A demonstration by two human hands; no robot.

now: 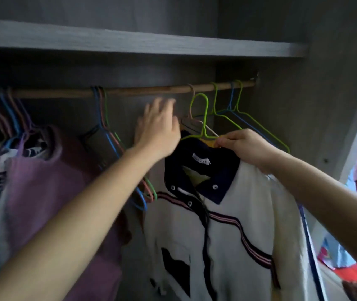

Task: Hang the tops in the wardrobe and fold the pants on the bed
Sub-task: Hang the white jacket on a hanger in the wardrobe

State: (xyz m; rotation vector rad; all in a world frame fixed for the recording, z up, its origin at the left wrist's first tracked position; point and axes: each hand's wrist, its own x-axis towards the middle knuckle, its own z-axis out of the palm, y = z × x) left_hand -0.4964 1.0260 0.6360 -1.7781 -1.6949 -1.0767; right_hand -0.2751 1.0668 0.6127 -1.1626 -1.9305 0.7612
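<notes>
Wardrobe (303, 127) interior in grey wood grain, seen from the wearer's head. A shelf (129, 43) crosses the top of the frame, and a wooden rail (147, 90) runs beneath it from the left edge to right of centre.

Just right of centre, the right hand (244, 146) curls its fingers around the shoulder of a green hanger (206, 114), pinching it at the neck of a white top (227, 246). The top has a navy collar, snap buttons and pink-and-navy stripes, and it hangs from the hanger down to the bottom of the frame. The hanger's hook is just below the rail, not over it.

At centre, the left hand (158, 127) reaches up towards the rail with fingers straight and spread. It is blurred and appears to hold nothing.

At lower left, a purple garment (42, 192) hangs from the rail among other clothes. Between it and the left hand hang three empty hangers (110, 140) in blue, pink and green. More green and blue hangers (238, 111) sit on the rail's right end, behind the right hand.
</notes>
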